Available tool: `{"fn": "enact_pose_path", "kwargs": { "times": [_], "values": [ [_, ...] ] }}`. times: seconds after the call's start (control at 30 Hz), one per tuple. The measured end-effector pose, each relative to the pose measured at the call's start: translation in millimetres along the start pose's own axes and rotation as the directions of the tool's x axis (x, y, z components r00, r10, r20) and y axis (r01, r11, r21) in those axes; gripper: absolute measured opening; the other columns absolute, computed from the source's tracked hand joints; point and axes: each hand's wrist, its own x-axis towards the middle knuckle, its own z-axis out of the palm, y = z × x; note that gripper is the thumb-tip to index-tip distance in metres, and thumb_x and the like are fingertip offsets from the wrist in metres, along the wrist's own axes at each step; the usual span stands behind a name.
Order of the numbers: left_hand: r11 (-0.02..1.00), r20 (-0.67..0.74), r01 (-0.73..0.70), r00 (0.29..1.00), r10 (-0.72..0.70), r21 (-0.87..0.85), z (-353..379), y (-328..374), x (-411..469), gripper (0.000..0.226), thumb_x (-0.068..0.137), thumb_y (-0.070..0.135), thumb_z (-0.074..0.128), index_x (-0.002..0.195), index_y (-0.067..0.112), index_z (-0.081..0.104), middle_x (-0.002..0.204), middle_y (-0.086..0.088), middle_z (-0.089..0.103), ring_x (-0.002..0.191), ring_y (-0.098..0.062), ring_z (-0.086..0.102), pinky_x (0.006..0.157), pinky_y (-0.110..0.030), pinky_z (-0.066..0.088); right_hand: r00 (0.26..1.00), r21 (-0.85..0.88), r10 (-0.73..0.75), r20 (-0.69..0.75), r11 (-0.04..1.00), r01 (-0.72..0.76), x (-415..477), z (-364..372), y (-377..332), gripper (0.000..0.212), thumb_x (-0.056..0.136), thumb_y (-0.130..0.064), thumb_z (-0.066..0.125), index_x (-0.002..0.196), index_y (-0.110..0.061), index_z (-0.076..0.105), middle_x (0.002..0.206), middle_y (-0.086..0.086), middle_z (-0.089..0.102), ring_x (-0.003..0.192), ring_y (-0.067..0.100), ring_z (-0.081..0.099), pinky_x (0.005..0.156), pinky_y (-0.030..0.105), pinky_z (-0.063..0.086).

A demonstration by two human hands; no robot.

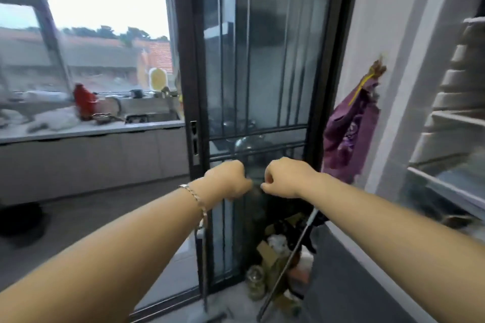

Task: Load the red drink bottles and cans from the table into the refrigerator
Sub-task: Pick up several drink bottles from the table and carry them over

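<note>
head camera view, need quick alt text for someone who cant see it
Two bare forearms reach forward, the left hand and right hand curled into loose fists close together and holding nothing, in front of a dark-framed glass sliding door. An open refrigerator shows at the right edge beside a hanging purple bag; a kitchen counter under a window lies left.

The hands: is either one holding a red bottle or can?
No, the left hand and the right hand are closed fists with nothing in them.
</note>
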Motion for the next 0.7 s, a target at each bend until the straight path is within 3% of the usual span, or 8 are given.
{"fn": "enact_pose_path", "kwargs": {
  "times": [0.1,0.2,0.27,0.37,0.43,0.53,0.57,0.7],
  "values": [
    [0.979,-0.058,0.191,0.979,-0.195,-0.064,-2.9,-90.7,-60.0,0.021,0.084,0.031,0.050,0.067,0.018,0.049,0.066,0.001,0.063,0.061,-0.017,0.064,0.063,-0.029,0.051,0.982,0.027,-0.186,0.043,0.982,0.185,17.0,17.1,-93.4,0.029,0.090,-0.037,0.050,0.100,-0.016,0.067,0.101,0.003,0.066,0.091,0.024,0.061,0.070,0.031,0.048],
    [0.914,-0.125,0.401,0.905,-0.406,-0.065,-12.8,-174.0,-131.1,0.020,0.084,0.031,0.050,0.069,0.019,0.048,0.066,0.002,0.065,0.063,-0.016,0.064,0.062,-0.026,0.047,0.930,0.059,-0.363,0.065,0.931,0.359,19.7,29.9,-193.6,0.027,0.089,-0.035,0.051,0.100,-0.014,0.065,0.101,0.005,0.065,0.092,0.024,0.060,0.075,0.035,0.051],
    [0.827,-0.156,0.553,0.812,-0.563,-0.106,-21.5,-244.1,-212.0,0.019,0.085,0.031,0.050,0.072,0.018,0.051,0.065,0.001,0.064,0.064,-0.016,0.063,0.062,-0.026,0.046,0.868,0.071,-0.488,0.093,0.873,0.483,8.1,37.3,-293.3,0.028,0.089,-0.034,0.051,0.100,-0.013,0.066,0.103,0.006,0.065,0.094,0.026,0.060,0.076,0.034,0.049],
    [0.740,-0.202,0.663,0.715,-0.670,-0.108,-27.4,-316.6,-310.8,0.021,0.088,0.034,0.051,0.087,0.014,0.057,0.083,-0.004,0.066,0.077,-0.020,0.065,0.073,-0.032,0.053,0.787,0.089,-0.607,0.112,0.795,0.600,-15.6,46.3,-405.7,0.028,0.088,-0.032,0.051,0.098,-0.011,0.067,0.101,0.008,0.065,0.093,0.029,0.060,0.071,0.030,0.045],
    [0.670,-0.214,0.732,0.640,-0.738,-0.123,-35.0,-359.8,-391.9,0.019,0.089,0.033,0.050,0.088,0.015,0.055,0.088,-0.005,0.064,0.081,-0.022,0.063,0.070,-0.032,0.052,0.713,0.122,-0.692,0.114,0.722,0.681,-40.2,49.0,-487.8,0.028,0.088,-0.032,0.052,0.098,-0.010,0.066,0.097,0.008,0.064,0.090,0.027,0.060,0.068,0.029,0.043],
    [0.557,-0.267,0.813,0.506,-0.820,-0.169,-43.6,-417.2,-521.6,0.021,0.090,0.031,0.049,0.072,0.021,0.051,0.073,0.000,0.056,0.072,-0.021,0.056,0.058,-0.029,0.041,0.585,0.173,-0.804,0.112,0.595,0.785,-94.7,55.2,-617.5,0.024,0.089,-0.033,0.053,0.094,-0.012,0.064,0.085,0.004,0.061,0.080,0.021,0.060,0.066,0.031,0.049],
    [0.556,-0.275,0.810,0.501,-0.821,-0.185,-46.0,-422.4,-532.2,0.024,0.090,0.031,0.049,0.068,0.022,0.049,0.069,0.001,0.053,0.071,-0.022,0.055,0.058,-0.028,0.039,0.587,0.192,-0.803,0.106,0.596,0.780,-100.7,54.1,-628.8,0.023,0.089,-0.032,0.053,0.091,-0.013,0.064,0.081,0.003,0.061,0.078,0.020,0.061,0.068,0.031,0.052],
    [0.350,-0.281,0.906,0.281,-0.918,-0.239,-55.2,-472.1,-664.3,0.014,0.087,0.027,0.050,0.081,0.015,0.055,0.078,-0.001,0.055,0.080,-0.026,0.058,0.064,-0.030,0.042,0.402,0.205,-0.910,0.099,0.414,0.887,-168.1,55.5,-758.1,0.023,0.090,-0.032,0.054,0.088,-0.012,0.065,0.080,0.003,0.064,0.077,0.021,0.064,0.072,0.036,0.056]
  ]
}}
